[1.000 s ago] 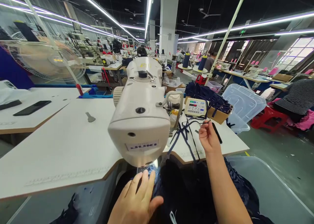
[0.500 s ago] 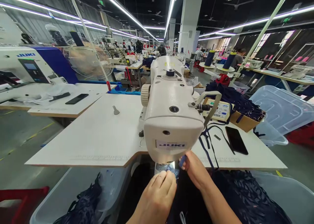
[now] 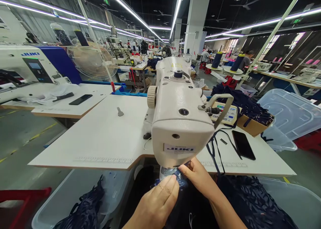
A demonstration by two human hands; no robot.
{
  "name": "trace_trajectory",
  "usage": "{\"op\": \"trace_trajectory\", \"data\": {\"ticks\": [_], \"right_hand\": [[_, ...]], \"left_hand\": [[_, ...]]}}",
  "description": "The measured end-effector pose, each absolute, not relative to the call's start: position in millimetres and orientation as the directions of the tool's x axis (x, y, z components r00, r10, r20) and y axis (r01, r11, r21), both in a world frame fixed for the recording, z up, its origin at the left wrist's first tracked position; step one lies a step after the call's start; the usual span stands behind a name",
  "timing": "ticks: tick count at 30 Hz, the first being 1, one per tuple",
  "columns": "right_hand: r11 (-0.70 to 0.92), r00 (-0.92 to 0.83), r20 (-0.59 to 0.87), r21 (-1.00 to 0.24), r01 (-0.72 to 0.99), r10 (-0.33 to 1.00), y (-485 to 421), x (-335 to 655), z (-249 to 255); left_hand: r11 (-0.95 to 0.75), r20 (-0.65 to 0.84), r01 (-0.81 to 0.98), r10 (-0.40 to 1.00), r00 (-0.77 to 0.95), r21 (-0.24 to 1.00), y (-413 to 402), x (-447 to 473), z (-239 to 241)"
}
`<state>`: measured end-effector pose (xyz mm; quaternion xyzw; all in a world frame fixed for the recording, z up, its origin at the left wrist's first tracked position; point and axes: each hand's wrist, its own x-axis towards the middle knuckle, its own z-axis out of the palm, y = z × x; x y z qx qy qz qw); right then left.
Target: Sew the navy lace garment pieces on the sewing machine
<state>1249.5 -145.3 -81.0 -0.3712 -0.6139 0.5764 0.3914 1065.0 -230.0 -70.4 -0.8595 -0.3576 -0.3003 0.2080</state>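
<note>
In front of me stands a white JUKI sewing machine [image 3: 182, 125], its head facing me. Below the head, at the metal plate [image 3: 167, 172], lies a piece of dark blue patterned fabric [image 3: 182, 182]. My left hand [image 3: 159, 197] has its fingers pressed together on the near left side of this fabric. From the right, my right hand [image 3: 198, 175] pinches the fabric's far right side close under the machine head. The needle area and part of the fabric are hidden by the head and my fingers.
On the white table [image 3: 100, 135] lie a flat grey metal piece [image 3: 120, 111], a black phone [image 3: 243, 145] and dark straps [image 3: 217, 152]. A cardboard box [image 3: 254, 125] holds navy straps. Plastic bins [image 3: 115, 192] with navy straps sit below the table edge.
My right hand has moved left and slightly down, bringing the blue strip in its fingers to the fabric under the head. My left hand stays at the fabric. The view has shifted slightly.
</note>
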Motion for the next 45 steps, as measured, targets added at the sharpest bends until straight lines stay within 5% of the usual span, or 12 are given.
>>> {"op": "trace_trajectory", "data": {"ticks": [7, 11, 17, 34, 39, 45], "right_hand": [[-0.101, -0.418, -0.062, -0.992, -0.072, 0.906, -147, 1250, -83], [-0.028, -0.365, -0.003, -0.998, -0.062, 0.931, -151, 1245, -84], [-0.034, -0.376, -0.014, -0.998, -0.045, 0.926, -152, 1237, -77], [-0.138, -0.369, -0.134, -0.990, 0.016, 0.920, -153, 1244, -80], [0.027, -0.207, -0.009, -0.985, 0.171, 0.978, -148, 1243, -83], [0.246, -0.383, 0.142, -0.940, 0.236, 0.913, -124, 1234, -72]], "left_hand": [[-0.657, 0.618, 0.737, 0.516, 0.593, -0.158, -223, 1071, -63], [-0.637, 0.623, 0.763, 0.555, 0.552, -0.109, -224, 1067, -73], [-0.660, 0.583, 0.710, 0.484, 0.653, -0.247, -228, 1060, -85], [-0.595, 0.702, 0.787, 0.490, 0.516, -0.163, -224, 1074, -80], [-0.531, 0.689, 0.830, 0.539, 0.485, -0.169, -228, 1085, -78], [-0.407, 0.757, 0.886, 0.501, 0.419, -0.222, -228, 1097, -89]]}}
